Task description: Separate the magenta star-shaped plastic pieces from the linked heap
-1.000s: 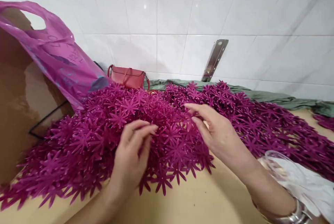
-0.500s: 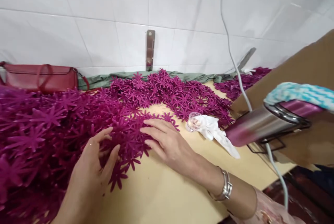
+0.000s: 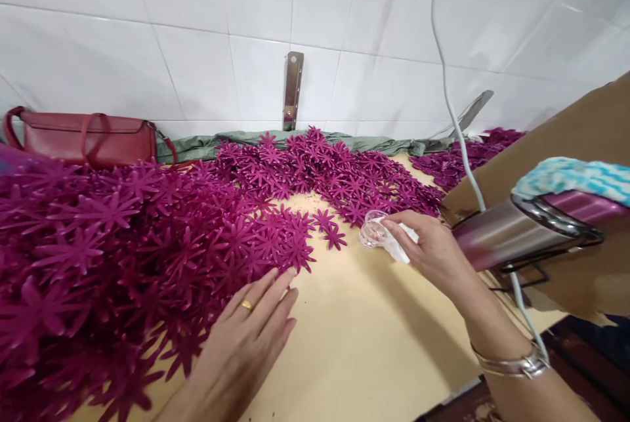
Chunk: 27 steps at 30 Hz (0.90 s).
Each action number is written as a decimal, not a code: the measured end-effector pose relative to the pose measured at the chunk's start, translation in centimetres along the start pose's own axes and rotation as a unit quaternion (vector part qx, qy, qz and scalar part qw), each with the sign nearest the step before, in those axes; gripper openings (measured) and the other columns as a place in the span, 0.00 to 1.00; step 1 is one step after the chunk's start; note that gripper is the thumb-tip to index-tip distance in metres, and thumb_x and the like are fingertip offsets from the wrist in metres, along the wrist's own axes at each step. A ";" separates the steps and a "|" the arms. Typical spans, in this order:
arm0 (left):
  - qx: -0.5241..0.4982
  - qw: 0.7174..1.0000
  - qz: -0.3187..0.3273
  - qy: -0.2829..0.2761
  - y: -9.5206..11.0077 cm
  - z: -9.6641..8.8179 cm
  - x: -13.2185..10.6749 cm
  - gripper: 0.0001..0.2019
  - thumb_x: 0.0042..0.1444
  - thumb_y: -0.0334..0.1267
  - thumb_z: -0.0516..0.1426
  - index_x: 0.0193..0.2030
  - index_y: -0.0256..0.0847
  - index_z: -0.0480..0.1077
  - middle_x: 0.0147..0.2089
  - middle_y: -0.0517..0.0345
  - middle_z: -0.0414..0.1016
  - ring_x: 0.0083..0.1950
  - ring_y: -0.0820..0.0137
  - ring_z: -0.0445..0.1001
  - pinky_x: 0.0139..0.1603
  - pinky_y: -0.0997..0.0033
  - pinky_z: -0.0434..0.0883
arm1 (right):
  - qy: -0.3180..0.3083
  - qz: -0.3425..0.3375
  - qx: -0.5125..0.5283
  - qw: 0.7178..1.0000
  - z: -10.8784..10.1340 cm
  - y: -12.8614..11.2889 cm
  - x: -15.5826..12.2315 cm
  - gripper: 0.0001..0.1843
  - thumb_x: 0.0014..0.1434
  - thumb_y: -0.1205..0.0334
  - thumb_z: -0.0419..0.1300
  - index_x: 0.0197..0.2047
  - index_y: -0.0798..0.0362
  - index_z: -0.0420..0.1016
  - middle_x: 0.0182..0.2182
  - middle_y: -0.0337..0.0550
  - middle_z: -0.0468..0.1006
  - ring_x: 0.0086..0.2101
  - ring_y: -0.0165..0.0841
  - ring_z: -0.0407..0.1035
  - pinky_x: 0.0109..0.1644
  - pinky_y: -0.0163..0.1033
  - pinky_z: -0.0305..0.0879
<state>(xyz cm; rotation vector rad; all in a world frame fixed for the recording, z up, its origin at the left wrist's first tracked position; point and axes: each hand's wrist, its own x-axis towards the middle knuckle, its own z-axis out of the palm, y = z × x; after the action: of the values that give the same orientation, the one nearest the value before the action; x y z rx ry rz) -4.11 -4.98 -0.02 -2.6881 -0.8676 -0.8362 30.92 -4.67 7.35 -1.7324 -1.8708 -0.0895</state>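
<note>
My left hand (image 3: 251,330), a gold ring on one finger, lies with fingers stretched out at the near edge of a heap of magenta flower-shaped pieces (image 3: 113,212). These have several narrow petals and spill toward the middle of the table. Farther right, my right hand (image 3: 428,248) is closed with thumb and fingers on a crumpled white tissue (image 3: 396,248). Part of the tissue is hidden under the palm. Against the tissue, by the fingertips, rests a clear round plastic thing (image 3: 373,230); its kind I cannot make out. Two loose flower pieces (image 3: 335,236) lie nearby.
Behind the flowers, green cloth (image 3: 197,146) runs along the tiled wall, with a red handbag (image 3: 88,140) at left. At right, a steel-and-pink flask (image 3: 512,232) leans by a cardboard box (image 3: 556,133). A white cable (image 3: 445,74) hangs down there.
My right hand has left the flowers and moved right onto the tissue, which is now bunched. My left hand has shifted right and flattened. Some flower pieces have been pushed back from the near edge.
</note>
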 end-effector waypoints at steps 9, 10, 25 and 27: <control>-0.103 0.993 0.026 -0.050 0.3 0.8 0.1 0.16 0.67 0.33 0.57 0.60 0.40 0.72 0.67 0.47 0.76 0.73 0.58 0.68 0.78 0.51 0.56 | -0.059 -0.020 -0.077 0.995 2.3 0.6 0.2 0.23 0.75 0.51 0.48 0.37 0.49 0.80 0.35 0.43 0.85 0.39 0.40 0.78 0.66 0.63 0.49; -0.118 0.992 0.013 -0.047 0.3 0.8 0.2 0.15 0.68 0.33 0.57 0.60 0.41 0.73 0.66 0.46 0.77 0.72 0.59 0.69 0.78 0.50 0.56 | -0.025 -0.022 -0.073 0.997 1.8 0.3 0.4 0.21 0.74 0.51 0.49 0.38 0.48 0.80 0.35 0.43 0.85 0.38 0.40 0.78 0.65 0.61 0.51; -0.039 0.989 -0.136 -0.036 -1.1 1.7 -0.1 0.21 0.70 0.46 0.55 0.64 0.37 0.70 0.64 0.40 0.77 0.66 0.51 0.75 0.73 0.39 0.62 | -0.111 -0.004 -0.155 0.982 9.5 -6.8 2.2 0.11 0.61 0.73 0.60 0.48 0.62 0.76 0.41 0.60 0.82 0.37 0.45 0.77 0.41 0.45 0.67; -0.040 0.988 -0.145 -0.026 -1.3 1.5 0.1 0.22 0.70 0.47 0.55 0.64 0.38 0.70 0.63 0.41 0.79 0.65 0.51 0.76 0.72 0.40 0.63 | -0.101 0.002 -0.155 0.983 9.6 -6.6 2.2 0.13 0.59 0.77 0.55 0.45 0.60 0.77 0.38 0.58 0.83 0.35 0.42 0.77 0.40 0.43 0.67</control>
<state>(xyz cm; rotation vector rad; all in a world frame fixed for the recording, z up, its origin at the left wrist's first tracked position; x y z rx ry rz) -4.13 -3.42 -1.17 -2.7019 -1.2878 -0.8778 21.30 0.39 2.57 -2.0171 -2.0887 -0.2220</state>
